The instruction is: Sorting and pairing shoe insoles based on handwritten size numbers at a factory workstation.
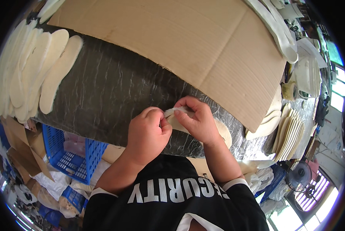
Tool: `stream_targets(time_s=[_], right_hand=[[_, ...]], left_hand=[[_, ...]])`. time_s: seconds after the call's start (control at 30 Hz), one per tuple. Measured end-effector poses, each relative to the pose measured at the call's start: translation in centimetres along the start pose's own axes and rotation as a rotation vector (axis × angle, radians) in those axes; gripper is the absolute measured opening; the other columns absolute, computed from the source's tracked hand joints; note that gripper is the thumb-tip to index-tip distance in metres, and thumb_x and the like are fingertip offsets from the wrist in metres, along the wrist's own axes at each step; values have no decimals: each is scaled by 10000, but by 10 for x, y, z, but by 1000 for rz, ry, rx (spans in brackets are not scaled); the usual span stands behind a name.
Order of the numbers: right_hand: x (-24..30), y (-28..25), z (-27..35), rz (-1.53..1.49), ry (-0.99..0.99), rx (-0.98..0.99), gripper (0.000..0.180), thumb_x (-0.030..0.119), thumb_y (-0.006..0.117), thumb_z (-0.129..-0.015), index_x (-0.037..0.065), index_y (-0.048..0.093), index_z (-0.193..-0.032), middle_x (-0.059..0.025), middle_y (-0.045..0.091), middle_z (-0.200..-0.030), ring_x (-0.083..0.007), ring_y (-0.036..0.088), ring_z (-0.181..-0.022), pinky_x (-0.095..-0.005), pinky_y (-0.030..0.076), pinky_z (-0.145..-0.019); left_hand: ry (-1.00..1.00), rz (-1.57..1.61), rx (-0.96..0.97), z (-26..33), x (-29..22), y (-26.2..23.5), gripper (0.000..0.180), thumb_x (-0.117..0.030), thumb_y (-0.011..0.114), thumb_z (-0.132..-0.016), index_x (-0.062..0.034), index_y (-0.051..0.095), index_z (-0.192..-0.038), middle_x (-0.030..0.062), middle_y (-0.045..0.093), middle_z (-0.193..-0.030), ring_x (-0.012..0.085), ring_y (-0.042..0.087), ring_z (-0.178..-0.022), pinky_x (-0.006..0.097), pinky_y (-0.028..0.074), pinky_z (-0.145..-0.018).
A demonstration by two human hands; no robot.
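Note:
A cream, fleecy insole [223, 133] lies slantwise under my hands near the front edge of the dark table. My left hand [148, 130] is closed at the insole's left end, thumb and fingers pinched together. Beside it, my right hand [197, 120] is also closed, its thumb on top and fingers curled over the fluffy edge. The two hands almost meet there. My right hand and wrist hide the insole's middle.
A row of overlapping insoles [33, 69] covers the table's left end. Flat cardboard [172, 38] spans the far side. At right stand stacked insoles [290, 133] and a tape roll [289, 91]. Below the left edge sits a blue crate [70, 156]; a fan [300, 175] is lower right.

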State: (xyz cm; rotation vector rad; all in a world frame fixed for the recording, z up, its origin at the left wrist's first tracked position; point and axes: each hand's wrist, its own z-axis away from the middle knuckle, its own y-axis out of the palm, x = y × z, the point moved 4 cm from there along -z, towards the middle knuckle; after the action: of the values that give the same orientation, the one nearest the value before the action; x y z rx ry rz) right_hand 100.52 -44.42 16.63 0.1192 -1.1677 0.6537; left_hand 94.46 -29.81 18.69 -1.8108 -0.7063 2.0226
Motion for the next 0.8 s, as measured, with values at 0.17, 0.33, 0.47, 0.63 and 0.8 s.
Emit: stream_targets(time_s=[0.17, 0.33, 0.47, 0.63, 0.8], right_hand=[[0, 0, -4, 77, -150, 22, 178, 164, 654, -826, -4, 622, -878, -136, 607, -819, -279, 601, -761, -346, 478, -689], [1, 1, -5, 83, -227, 59, 107, 119, 615, -855, 14, 593, -857, -131, 588, -810, -316, 578, -784, -367, 458, -728], [2, -2, -1, 140, -292, 2, 88, 104, 624, -845, 26, 587, -856, -122, 588, -816, -307, 574, -788, -374, 444, -765], [8, -4, 8, 174, -303, -44, 106, 92, 640, -827, 21, 582, -881, -125, 597, -835, -312, 585, -814, -379, 458, -769], [11, -19, 13, -91, -95, 100, 183, 75, 624, -874, -6, 608, -1037, -94, 628, -874, -193, 603, -806, -299, 486, -718]], left_hand=[[23, -21, 16, -1, 0, 2, 131, 80, 640, -690, 15, 578, -785, 134, 644, -818, 242, 649, -633, 304, 533, -590], [4, 44, 25, 0, 4, 3, 119, 81, 638, -709, 18, 583, -794, 131, 643, -834, 208, 648, -652, 290, 531, -594], [-45, 301, 37, -2, 12, 1, 75, 78, 629, -780, 29, 597, -827, 96, 642, -834, 145, 639, -694, 266, 532, -629], [-208, 710, 254, 0, 20, 5, 264, 46, 725, -775, 27, 591, -1002, 77, 594, -1052, 143, 587, -955, 268, 494, -820], [-2, 488, 272, 1, 26, 7, 304, 117, 714, -725, -16, 585, -966, 101, 625, -974, 175, 616, -885, 301, 507, -764]])
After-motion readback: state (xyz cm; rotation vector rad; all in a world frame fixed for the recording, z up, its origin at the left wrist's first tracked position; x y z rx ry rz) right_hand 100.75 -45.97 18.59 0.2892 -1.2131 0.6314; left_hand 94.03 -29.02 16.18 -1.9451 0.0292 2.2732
